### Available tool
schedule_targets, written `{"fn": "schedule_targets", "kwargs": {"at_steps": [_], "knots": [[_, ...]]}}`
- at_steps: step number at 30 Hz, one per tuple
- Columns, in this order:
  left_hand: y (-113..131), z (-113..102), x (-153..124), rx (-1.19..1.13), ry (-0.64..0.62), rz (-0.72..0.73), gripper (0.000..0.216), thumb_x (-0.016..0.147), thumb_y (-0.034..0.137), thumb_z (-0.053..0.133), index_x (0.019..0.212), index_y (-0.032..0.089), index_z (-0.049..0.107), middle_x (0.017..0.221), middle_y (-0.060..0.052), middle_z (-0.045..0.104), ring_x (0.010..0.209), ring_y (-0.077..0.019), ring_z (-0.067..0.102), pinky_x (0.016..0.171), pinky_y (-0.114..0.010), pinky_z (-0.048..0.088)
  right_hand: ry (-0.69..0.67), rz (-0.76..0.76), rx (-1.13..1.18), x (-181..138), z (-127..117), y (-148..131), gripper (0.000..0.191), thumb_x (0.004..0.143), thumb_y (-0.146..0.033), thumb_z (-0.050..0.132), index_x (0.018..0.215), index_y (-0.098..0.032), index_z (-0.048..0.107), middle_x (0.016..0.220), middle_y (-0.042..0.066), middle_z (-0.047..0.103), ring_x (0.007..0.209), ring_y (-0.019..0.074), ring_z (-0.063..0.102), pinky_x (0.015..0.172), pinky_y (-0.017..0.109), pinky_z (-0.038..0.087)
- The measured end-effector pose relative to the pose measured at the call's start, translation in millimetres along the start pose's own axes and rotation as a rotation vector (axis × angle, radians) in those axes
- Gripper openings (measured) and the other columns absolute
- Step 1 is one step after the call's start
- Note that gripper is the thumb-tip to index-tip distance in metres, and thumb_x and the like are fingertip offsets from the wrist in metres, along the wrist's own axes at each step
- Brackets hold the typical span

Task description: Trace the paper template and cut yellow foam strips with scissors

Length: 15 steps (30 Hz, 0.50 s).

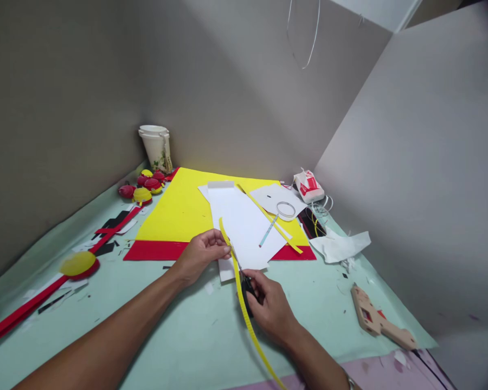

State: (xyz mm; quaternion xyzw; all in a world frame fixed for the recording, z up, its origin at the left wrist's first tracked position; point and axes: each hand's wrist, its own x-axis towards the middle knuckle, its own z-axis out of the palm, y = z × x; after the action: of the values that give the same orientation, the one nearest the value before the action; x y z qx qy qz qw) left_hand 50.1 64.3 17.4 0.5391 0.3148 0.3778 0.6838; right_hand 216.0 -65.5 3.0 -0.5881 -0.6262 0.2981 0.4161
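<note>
A long narrow yellow strip point(246, 314) runs from above the white sheets down past the table's near edge, and small cuts seem to line one side. My left hand point(205, 252) pinches it near its upper end between thumb and fingers. My right hand point(270, 303) is closed round the black handles of a pair of scissors point(249, 295), whose blades lie along the strip just below my left fingertips. How far the blades are apart is too small to tell. Beneath the hands lie white paper point(244, 216), a yellow sheet point(166, 211) and a red sheet point(154, 251).
A pencil point(268, 232) and a tape ring point(286, 209) lie on the papers. At right are a glue gun point(380, 319), a tissue pack point(308, 186) and crumpled white cloth point(341, 245). At left are red strips point(28, 309), red-yellow round pieces point(142, 195) and a white bucket point(156, 149).
</note>
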Motion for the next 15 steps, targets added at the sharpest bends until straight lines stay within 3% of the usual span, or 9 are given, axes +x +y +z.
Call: {"fn": "schedule_targets", "kwargs": {"at_steps": [15], "knots": [[-1.0, 0.4, 0.8, -0.027, -0.015, 0.003, 0.021, 0.069, 0.024, 0.078, 0.080, 0.018, 0.062, 0.075, 0.004, 0.060, 0.068, -0.0088, 0.059, 0.069, -0.024, 0.052, 0.020, -0.024, -0.038, -1.4, 0.3, 2.9, 0.037, 0.076, -0.013, 0.053, 0.112, -0.017, 0.062, 0.070, -0.002, 0.058, 0.060, 0.0132, 0.051, 0.059, 0.021, 0.041]]}}
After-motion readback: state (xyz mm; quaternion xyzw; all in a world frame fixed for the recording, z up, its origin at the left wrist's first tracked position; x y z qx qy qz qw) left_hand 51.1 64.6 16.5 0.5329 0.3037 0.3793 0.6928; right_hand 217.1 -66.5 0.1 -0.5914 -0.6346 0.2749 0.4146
